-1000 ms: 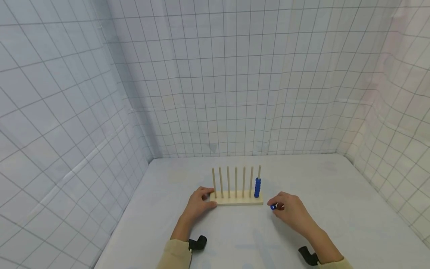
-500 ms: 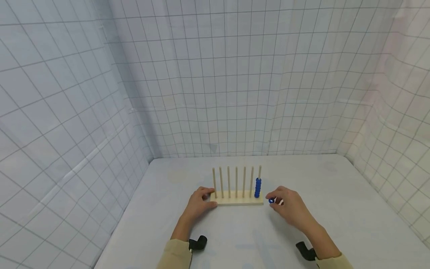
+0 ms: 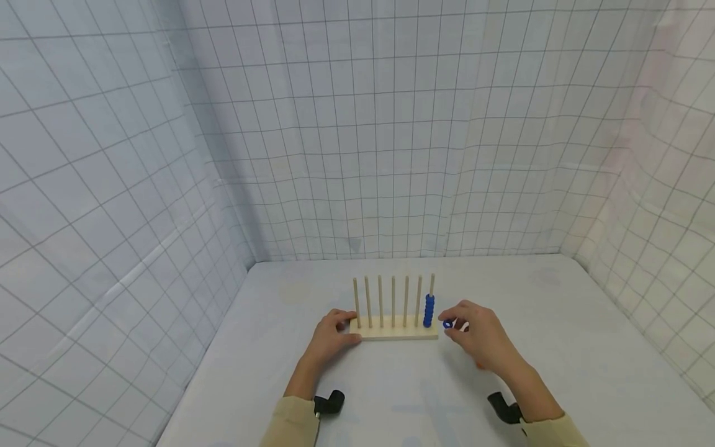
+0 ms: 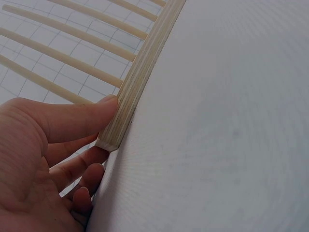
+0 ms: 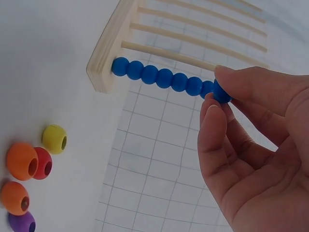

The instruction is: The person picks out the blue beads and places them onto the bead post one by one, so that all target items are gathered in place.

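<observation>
A wooden peg stand [image 3: 396, 333] with a row of upright pegs stands on the table. Its rightmost peg carries a stack of blue beads [image 3: 429, 310]; the other pegs are bare. My left hand [image 3: 326, 340] grips the stand's left end, thumb on the front edge of the base [image 4: 126, 92] and fingers behind. Just right of the stack, my right hand [image 3: 485, 340] pinches a loose blue bead [image 5: 222, 91] between thumb and fingertips. In the head view this bead appears beside the peg, with its hole showing.
Loose beads lie on the table by the right hand: a yellow one [image 5: 54, 139], a red one [image 5: 43, 163], two orange ones [image 5: 21, 161] and a purple one [image 5: 22, 222]. Grid-patterned white sheets [image 3: 391, 155] hang behind and at both sides of the white table [image 3: 391, 397].
My right hand has moved up and slightly left with the blue bead, closer to the rightmost peg. The left hand and the stand have stayed in place.
</observation>
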A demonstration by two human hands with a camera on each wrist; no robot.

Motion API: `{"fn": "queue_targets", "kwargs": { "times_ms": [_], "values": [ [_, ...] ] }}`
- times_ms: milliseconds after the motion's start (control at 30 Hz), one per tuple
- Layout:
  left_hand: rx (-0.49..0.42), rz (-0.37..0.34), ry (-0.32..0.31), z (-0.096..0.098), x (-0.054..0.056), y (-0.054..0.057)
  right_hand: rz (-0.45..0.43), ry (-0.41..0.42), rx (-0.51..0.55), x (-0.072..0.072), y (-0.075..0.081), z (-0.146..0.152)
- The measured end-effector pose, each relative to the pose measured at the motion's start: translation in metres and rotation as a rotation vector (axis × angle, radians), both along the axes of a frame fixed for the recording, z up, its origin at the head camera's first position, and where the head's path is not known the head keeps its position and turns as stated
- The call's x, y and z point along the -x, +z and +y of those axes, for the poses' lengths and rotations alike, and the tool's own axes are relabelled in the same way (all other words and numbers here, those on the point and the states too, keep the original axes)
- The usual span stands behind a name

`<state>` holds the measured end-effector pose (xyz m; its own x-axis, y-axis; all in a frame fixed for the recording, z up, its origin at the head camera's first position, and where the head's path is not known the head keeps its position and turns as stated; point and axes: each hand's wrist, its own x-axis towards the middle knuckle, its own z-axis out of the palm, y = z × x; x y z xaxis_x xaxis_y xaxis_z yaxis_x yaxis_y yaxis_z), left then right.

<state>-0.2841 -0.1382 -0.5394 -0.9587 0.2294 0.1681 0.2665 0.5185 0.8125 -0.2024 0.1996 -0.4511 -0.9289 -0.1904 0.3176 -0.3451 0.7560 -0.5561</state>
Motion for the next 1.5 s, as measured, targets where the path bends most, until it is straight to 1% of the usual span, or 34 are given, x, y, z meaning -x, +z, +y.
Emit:
{"fn": "queue_targets", "kwargs": {
  "times_ms": [133, 267, 400, 633, 933, 1167, 1300, 1400, 1500],
  "values": [
    [0.008, 0.005, 0.001, 0.000, 0.000, 0.000, 0.008, -0.006, -0.006, 0.001, 0.005, -0.002],
    [0.007, -0.004, 0.007, 0.000, 0.000, 0.001, 0.034, -0.005, -0.012, 0.003, 0.008, -0.004],
    [0.000, -0.001, -0.002, -0.001, 0.000, 0.002, 0.055, 0.000, -0.010, 0.004, 0.011, -0.004],
    [-0.016, -0.015, -0.003, -0.001, 0.000, 0.001, 0.058, -0.005, -0.002, 0.006, 0.016, -0.006],
    [-0.014, 0.006, -0.014, -0.001, 0.001, 0.000, 0.075, -0.027, -0.007, 0.009, 0.025, -0.009],
    [-0.007, 0.014, -0.013, -0.002, 0.001, 0.000, 0.083, -0.036, 0.026, 0.014, 0.032, -0.012],
    [-0.009, -0.002, -0.008, -0.001, 0.002, -0.001, 0.083, -0.033, 0.041, 0.016, 0.035, -0.013],
    [-0.016, -0.015, -0.006, -0.001, 0.001, 0.000, 0.098, -0.027, 0.046, 0.018, 0.037, -0.013],
    [-0.017, -0.011, -0.010, -0.001, 0.000, 0.001, 0.122, -0.024, 0.043, 0.020, 0.039, -0.014]
  ]
}}
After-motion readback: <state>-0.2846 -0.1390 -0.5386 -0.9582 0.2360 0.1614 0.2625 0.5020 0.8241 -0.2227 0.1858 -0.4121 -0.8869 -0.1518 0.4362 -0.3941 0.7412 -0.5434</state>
